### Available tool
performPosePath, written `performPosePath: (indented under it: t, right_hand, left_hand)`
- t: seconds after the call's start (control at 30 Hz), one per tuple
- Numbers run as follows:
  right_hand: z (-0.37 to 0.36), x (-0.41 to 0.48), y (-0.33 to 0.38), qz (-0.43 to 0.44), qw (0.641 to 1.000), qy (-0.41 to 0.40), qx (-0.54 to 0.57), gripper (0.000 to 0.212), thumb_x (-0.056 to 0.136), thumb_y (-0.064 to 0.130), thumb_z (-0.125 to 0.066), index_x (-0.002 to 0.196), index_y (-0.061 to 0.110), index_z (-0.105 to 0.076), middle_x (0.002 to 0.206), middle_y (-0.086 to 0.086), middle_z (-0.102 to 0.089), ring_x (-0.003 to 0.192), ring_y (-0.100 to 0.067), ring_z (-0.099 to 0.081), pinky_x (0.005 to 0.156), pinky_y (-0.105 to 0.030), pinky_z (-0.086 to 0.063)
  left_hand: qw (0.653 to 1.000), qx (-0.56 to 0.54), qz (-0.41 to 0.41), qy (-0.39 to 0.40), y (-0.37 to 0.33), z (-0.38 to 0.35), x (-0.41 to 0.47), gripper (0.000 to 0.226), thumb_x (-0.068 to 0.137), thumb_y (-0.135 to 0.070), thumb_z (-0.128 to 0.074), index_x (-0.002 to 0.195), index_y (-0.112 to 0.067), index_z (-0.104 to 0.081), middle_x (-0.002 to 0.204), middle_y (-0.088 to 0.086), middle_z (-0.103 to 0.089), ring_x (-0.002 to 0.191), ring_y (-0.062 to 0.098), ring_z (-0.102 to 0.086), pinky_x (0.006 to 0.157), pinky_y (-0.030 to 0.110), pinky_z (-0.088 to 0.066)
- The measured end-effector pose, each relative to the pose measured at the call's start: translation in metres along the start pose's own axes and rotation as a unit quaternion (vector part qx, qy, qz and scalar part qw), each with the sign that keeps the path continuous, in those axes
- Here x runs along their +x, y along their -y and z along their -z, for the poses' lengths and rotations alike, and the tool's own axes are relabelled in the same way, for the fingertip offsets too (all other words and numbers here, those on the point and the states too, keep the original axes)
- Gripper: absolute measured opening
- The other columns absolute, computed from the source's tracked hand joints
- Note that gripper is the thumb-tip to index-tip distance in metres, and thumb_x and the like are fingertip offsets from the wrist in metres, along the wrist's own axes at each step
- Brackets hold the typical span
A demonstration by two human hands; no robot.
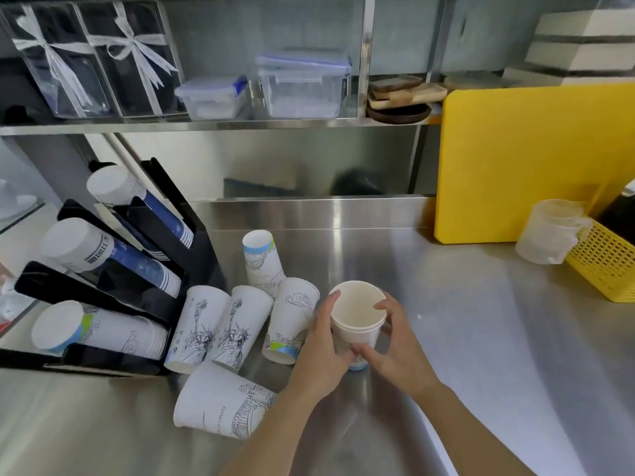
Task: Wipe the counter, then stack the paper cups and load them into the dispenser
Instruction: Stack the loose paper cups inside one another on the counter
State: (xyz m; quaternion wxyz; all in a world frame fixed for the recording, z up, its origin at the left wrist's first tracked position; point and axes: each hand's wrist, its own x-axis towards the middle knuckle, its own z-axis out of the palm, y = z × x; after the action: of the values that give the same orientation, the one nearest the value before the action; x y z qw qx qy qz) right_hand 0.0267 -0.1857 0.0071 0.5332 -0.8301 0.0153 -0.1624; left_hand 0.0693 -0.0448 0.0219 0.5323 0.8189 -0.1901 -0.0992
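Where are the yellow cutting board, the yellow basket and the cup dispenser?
yellow cutting board (pixel 522 159): head view, middle of its face.
yellow basket (pixel 608 266): head view, its mesh wall.
cup dispenser (pixel 161 214): head view, black upper divider.

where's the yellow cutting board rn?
Head view, upper right: the yellow cutting board stands upright against the back wall, behind the clear measuring jug and yellow basket.

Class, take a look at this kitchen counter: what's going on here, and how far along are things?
A person is nesting paper cups: both the left hand and right hand hold a small upright stack of cups on the steel counter. Five loose cups wait beside it, some lying on their sides, others standing upside down. The black dispenser on the left already holds three rows of cups.
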Motion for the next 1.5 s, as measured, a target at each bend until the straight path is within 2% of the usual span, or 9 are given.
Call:
performPosePath:
  t: [0.2,0.33,0.43,0.73,1.03,1.13,1.3,1.4,1.5]
  right_hand:
    - [-0.002,-0.011,-0.002,0.013,0.999,-0.007,-0.045,0.082,0.075,0.018,-0.075,0.125,0.05,-0.02,0.133,0.03,-0.03,0.12,0.008,-0.038,0.097,-0.002,-0.034]
    - [-0.004,-0.018,-0.003,0.053,0.989,-0.075,-0.118,0.087,0.074,0.036,-0.069,0.14,0.034,-0.012,0.153,-0.003,-0.016,0.14,0.001,-0.011,0.113,-0.031,-0.025]
    - [-0.009,-0.029,-0.001,0.066,0.976,-0.162,-0.127,0.084,0.075,0.031,-0.069,0.139,0.022,-0.017,0.149,-0.002,-0.017,0.139,-0.026,-0.024,0.108,-0.055,-0.034]
    - [-0.056,-0.055,0.038,0.19,0.96,-0.118,-0.17,0.06,0.081,0.036,-0.059,0.132,0.02,-0.032,0.132,-0.004,-0.037,0.124,-0.015,-0.037,0.105,-0.023,-0.031]
    - [-0.127,-0.05,0.069,0.12,0.954,0.12,-0.248,0.072,0.074,0.058,-0.043,0.128,0.011,-0.048,0.126,-0.01,-0.058,0.108,-0.028,-0.056,0.085,-0.029,-0.037]
    - [-0.145,-0.051,0.072,0.068,0.941,0.181,-0.277,0.081,0.07,0.062,-0.045,0.133,0.012,-0.043,0.128,-0.01,-0.054,0.115,-0.03,-0.051,0.095,-0.036,-0.038]
    - [-0.154,-0.053,0.078,-0.026,0.933,0.243,-0.263,0.075,0.076,0.042,-0.066,0.138,0.023,-0.028,0.134,-0.007,-0.044,0.121,-0.026,-0.046,0.095,-0.039,-0.044]
    - [-0.148,-0.051,0.093,-0.035,0.94,0.244,-0.236,0.086,0.076,0.035,-0.068,0.142,0.029,-0.015,0.134,-0.008,-0.047,0.113,-0.025,-0.053,0.086,-0.034,-0.046]
    - [-0.14,-0.047,0.112,-0.029,0.961,0.214,-0.175,0.102,0.076,0.031,-0.071,0.142,0.043,0.005,0.135,0.0,-0.046,0.11,-0.02,-0.055,0.084,-0.031,-0.045]
  left_hand:
    - [0.998,0.05,-0.017,0.025,0.003,0.006,-0.006,0.092,0.076,-0.011,-0.068,0.136,-0.05,-0.009,0.147,-0.012,-0.03,0.131,0.011,-0.038,0.111,0.036,-0.034]
    - [0.995,0.089,-0.035,0.024,0.002,0.013,-0.01,0.091,0.079,-0.014,-0.067,0.14,-0.043,-0.008,0.146,-0.011,-0.03,0.133,0.012,-0.035,0.111,0.031,-0.028]
    - [0.99,0.135,-0.041,-0.016,0.003,0.022,-0.012,0.088,0.079,-0.013,-0.066,0.143,-0.036,-0.01,0.147,-0.002,-0.031,0.135,0.015,-0.03,0.11,0.028,-0.023]
    - [0.969,0.211,-0.031,-0.129,0.015,0.06,-0.035,0.051,0.081,-0.016,-0.062,0.128,-0.012,-0.045,0.133,0.01,-0.049,0.122,0.03,-0.044,0.104,0.04,-0.03]
    - [0.903,0.307,0.153,-0.258,0.042,0.12,-0.084,0.057,0.086,-0.029,-0.054,0.134,-0.009,-0.032,0.138,0.014,-0.04,0.131,0.031,-0.031,0.109,0.045,-0.017]
    - [0.906,0.227,0.257,-0.248,0.054,0.132,-0.096,0.057,0.087,-0.036,-0.052,0.131,-0.005,-0.034,0.134,0.019,-0.039,0.124,0.038,-0.037,0.104,0.047,-0.028]
    - [0.885,-0.193,0.364,-0.215,0.058,0.141,-0.105,0.034,0.086,-0.036,-0.055,0.105,-0.008,-0.051,0.093,0.007,-0.054,0.082,0.025,-0.052,0.071,0.036,-0.044]
    - [0.892,-0.206,0.314,-0.25,0.048,0.143,-0.107,0.031,0.074,-0.039,-0.061,0.089,-0.013,-0.056,0.101,0.015,-0.06,0.082,0.027,-0.054,0.073,0.038,-0.045]
    - [0.92,-0.198,0.192,-0.279,0.022,0.146,-0.102,0.051,0.064,-0.045,-0.067,0.105,-0.017,-0.056,0.122,0.013,-0.052,0.096,0.024,-0.057,0.09,0.044,-0.05]
